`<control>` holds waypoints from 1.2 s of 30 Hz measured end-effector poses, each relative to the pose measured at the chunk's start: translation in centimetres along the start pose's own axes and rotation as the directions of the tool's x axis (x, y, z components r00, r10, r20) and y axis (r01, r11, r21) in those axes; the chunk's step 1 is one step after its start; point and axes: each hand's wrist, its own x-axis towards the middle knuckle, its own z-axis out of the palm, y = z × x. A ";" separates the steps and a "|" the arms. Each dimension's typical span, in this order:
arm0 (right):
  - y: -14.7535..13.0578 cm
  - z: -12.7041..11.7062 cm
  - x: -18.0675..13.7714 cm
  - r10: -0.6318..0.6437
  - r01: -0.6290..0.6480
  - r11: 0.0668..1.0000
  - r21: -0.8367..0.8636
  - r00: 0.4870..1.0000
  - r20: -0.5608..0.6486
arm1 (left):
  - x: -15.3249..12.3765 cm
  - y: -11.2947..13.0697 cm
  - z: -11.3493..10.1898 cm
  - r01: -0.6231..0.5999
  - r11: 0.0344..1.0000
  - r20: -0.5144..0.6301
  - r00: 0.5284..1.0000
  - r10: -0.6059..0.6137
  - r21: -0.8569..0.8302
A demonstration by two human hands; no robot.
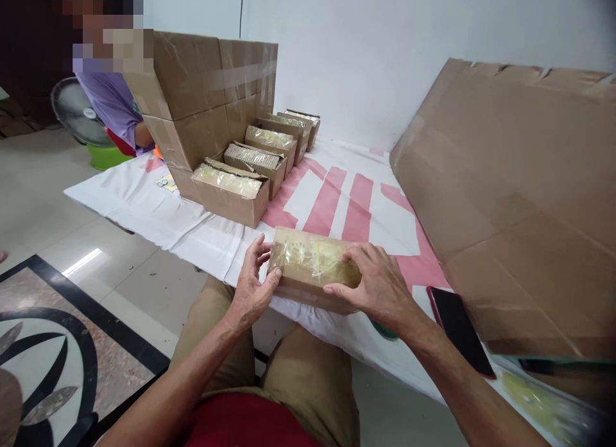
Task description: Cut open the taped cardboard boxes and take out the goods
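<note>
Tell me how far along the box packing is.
Done: five small filled boxes stand in a row beside the large carton. In hand: the left hand and right hand grip the ends of another small box, its top showing clear plastic over pale contents. Left: it still lies apart from the row.

5 open boxes, phone, fan.

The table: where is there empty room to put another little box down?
The striped cloth is bare between the held box, the row of small boxes and the big flat cardboard. By the phone it is crowded.
</note>
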 end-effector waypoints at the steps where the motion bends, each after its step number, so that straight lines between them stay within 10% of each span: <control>1: -0.3 0.0 -0.4 -0.027 0.026 0.999 -0.018 0.999 -0.045 | 0.1 0.1 -0.3 -0.015 1.000 0.025 1.000 0.014 0.023; 8: -0.8 1.1 -2.6 -0.107 0.109 0.994 -0.001 0.973 -0.204 | 0.9 1.0 -1.1 -0.074 0.988 0.095 0.994 0.061 0.136; 15: -0.8 -0.3 -1.3 0.148 -0.135 0.950 0.282 0.989 -0.024 | 1.6 3.3 -0.9 0.030 0.965 0.061 0.997 -0.047 0.261; 19: -1.6 -1.0 -0.5 0.136 -0.146 0.929 0.340 0.989 0.051 | 2.8 4.8 -0.2 -0.065 0.898 -0.085 0.990 0.114 0.436; 28: -2.3 -1.3 -2.5 -0.345 0.286 0.936 -0.204 0.857 -0.383 | 5.2 9.0 -0.3 -0.511 0.729 0.521 0.817 0.247 0.456; 36: -2.7 -4.5 -5.3 -0.299 0.328 0.919 0.220 0.941 -0.156 | 0.8 6.0 -2.8 -0.640 0.520 0.496 0.768 0.405 0.566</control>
